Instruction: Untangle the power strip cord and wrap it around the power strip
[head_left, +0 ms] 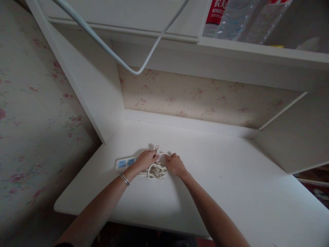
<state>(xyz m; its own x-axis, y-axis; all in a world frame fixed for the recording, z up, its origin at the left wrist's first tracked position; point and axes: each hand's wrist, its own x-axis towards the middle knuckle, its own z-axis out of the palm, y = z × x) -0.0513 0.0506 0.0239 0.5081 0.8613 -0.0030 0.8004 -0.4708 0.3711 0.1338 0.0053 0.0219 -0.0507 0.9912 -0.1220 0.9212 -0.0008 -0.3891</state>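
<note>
My left hand (147, 160) has its fingers closed around part of the white cord (156, 171), and a small loop of it pokes up past my fingertips. The fingers of my right hand (177, 165) are bent inward, the thumb side meeting the curve of cord that arches between my two hands; the back of that hand hides the tips, so I cannot tell whether they pinch it. The rest of the cord lies in a loose, tangled bundle on the white worktop (221, 199), just in front of my hands and between my wrists. Part of the power strip (123, 163) shows to the left of my left hand, its blue socket faces up, its right end covered by that hand; I can read no writing on it. On my left wrist sits a silver bracelet (124, 179). Up at the right, on the shelf (257, 48), stand clear plastic bottles (235, 19). One wears a red label (217, 12) with white Chinese characters, 农夫 and part of another, over the letters NONGFU; the smaller line beneath is too blurred to read. A pale cable (137, 72) hangs in a bend above the worktop, nearer to me.
</note>
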